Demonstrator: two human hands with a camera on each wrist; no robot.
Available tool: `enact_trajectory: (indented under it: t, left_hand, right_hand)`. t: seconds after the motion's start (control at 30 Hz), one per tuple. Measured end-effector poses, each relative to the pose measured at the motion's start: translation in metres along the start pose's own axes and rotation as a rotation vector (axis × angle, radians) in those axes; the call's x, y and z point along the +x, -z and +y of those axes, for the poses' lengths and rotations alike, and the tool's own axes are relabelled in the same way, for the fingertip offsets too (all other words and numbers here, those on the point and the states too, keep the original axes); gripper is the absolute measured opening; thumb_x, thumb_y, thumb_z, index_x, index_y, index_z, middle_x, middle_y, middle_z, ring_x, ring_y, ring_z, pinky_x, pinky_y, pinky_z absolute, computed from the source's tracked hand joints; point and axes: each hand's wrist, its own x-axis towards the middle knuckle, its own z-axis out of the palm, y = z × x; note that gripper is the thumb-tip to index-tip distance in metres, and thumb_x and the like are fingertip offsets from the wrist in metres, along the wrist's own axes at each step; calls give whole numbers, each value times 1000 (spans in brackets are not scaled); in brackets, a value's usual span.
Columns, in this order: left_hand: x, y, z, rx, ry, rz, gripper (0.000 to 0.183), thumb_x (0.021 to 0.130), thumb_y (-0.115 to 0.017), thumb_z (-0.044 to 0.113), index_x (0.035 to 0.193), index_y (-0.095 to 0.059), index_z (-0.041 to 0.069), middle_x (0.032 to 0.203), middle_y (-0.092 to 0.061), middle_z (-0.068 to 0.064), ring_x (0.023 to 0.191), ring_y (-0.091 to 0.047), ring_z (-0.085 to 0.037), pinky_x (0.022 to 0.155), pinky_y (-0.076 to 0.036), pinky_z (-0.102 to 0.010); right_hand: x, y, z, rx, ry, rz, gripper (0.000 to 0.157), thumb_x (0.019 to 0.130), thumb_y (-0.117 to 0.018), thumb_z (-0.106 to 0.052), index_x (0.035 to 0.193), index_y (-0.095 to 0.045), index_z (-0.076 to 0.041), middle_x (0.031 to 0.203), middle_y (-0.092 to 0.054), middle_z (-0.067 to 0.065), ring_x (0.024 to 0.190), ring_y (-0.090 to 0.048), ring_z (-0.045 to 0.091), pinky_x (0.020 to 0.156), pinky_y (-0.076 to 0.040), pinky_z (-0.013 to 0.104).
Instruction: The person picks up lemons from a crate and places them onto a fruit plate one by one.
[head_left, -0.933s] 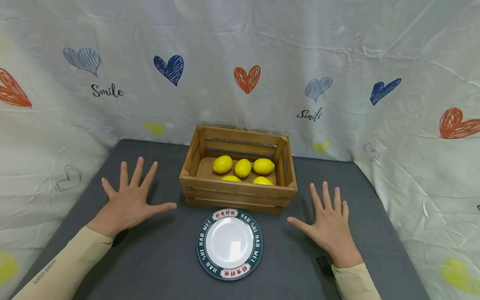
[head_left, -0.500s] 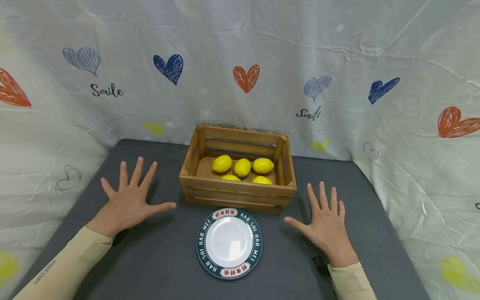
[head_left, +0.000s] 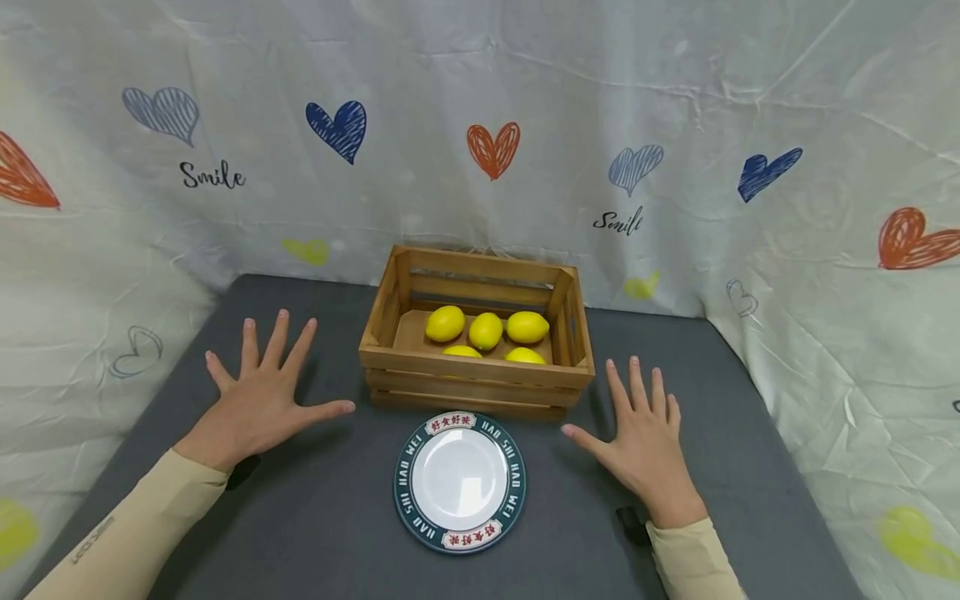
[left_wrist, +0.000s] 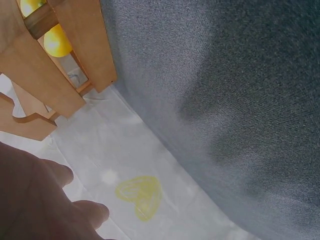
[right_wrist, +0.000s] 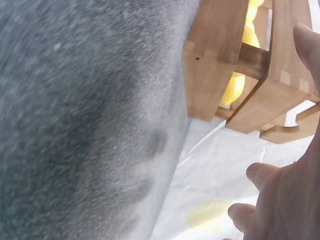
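My left hand point(head_left: 255, 412) hovers over the table left of the wooden crate, fingers spread and holding nothing. On the other side my right hand point(head_left: 647, 454) is also spread, to the right of the plate and touching neither plate nor crate. Several yellow lemons point(head_left: 486, 332) lie inside the slatted crate point(head_left: 472, 377); its front wall partly hides two of them. A round plate point(head_left: 459, 479) with a white middle and a green lettered rim sits just in front of the crate. Through the slats, lemons point(left_wrist: 57, 41) show in the left wrist view.
A dark grey cloth covers the table point(head_left: 322, 517). Behind and at both sides hangs a pale curtain point(head_left: 420, 100) printed with hearts and words. The back of the crate stands close to the curtain.
My right hand has moved a little to the left, towards the plate, fingers still spread. The left hand stays almost where it was. Crate, lemons and plate have not moved on the table.
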Motion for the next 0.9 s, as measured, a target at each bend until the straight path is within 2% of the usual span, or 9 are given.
enact_trajectory:
  t: [0.37, 0.67, 0.77, 0.9]
  left_hand:
    - [-3, 5, 6, -14, 2, -9, 135, 80, -63, 94, 174, 9, 28, 180, 23, -15, 158, 30, -58, 102, 17, -97]
    - [-1, 8, 16, -31, -6, -31, 134, 82, -63, 92, 174, 11, 29, 179, 26, -12, 158, 32, -56, 103, 16, -97]
    - [2, 8, 18, -33, -14, -34, 134, 82, -62, 93, 173, 12, 30, 179, 25, -12, 158, 31, -56, 103, 15, -97]
    - [5, 13, 21, -59, -29, -32, 132, 83, -64, 90, 173, 13, 32, 179, 28, -7, 159, 34, -52, 105, 15, -96]
  right_hand:
    - [7, -1, -9, 31, 17, 6, 124, 85, -64, -88, 176, -12, -22, 183, -3, 19, 167, 2, 54, 124, -9, 82]
    - [11, -2, -12, 79, 15, -3, 121, 87, -64, -85, 176, -6, -26, 183, 3, 14, 167, 0, 53, 125, -9, 81]
    - [11, 0, -12, 143, 13, -14, 116, 91, -65, -79, 176, -6, -27, 184, 1, 12, 167, -2, 51, 123, -13, 84]
    - [15, 5, -15, 333, 56, -1, 101, 100, -66, -62, 176, -7, -29, 184, -1, 7, 168, -4, 48, 121, -14, 86]
